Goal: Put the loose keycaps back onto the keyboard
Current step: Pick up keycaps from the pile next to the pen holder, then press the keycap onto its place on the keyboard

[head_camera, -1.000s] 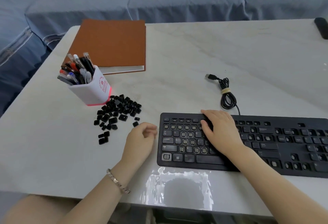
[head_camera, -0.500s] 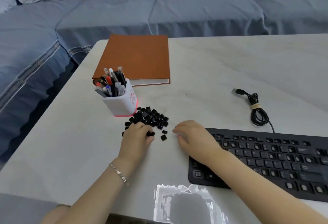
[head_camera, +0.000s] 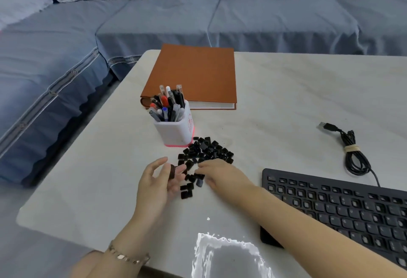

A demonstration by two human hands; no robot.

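Beside pen cup (head_camera: 176,133), red print (head_camera: 189,123) illegible, left hand (head_camera: 156,180) holding keycap (head_camera: 172,170)

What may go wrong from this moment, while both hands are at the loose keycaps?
1. The left hand holds one keycap only at its fingertips; it may slip and drop.
2. The right hand reaches into the pile; a sweep may scatter pieces against the pen cup.
3. The pieces look alike and no legend is readable here, so one may be pressed onto a wrong place of the keyboard.

Glossy marble-look table (head_camera: 286,101), matt blk plastic keycaps (head_camera: 207,149) & keyboard (head_camera: 341,207), cloth sofa (head_camera: 154,24)
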